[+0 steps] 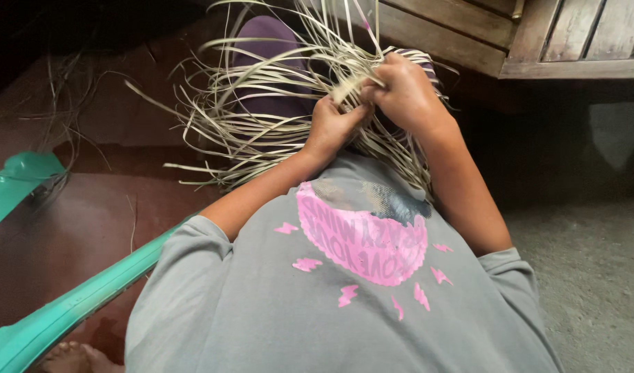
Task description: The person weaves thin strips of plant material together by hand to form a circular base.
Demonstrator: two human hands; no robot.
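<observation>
A loose bundle of pale dried leaf strips lies across my lap, over purple trousers, with long ends fanning out to the left and upward. My left hand pinches strips near the middle of the bundle. My right hand is closed on a folded strip just above it, and the two hands touch. I wear a grey shirt with a pink print. The woven part under my hands is mostly hidden.
A green plastic chair arm runs along the lower left. A wooden slatted bench stands at the upper right. Reddish floor lies to the left, grey concrete to the right. A bare foot shows at the bottom left.
</observation>
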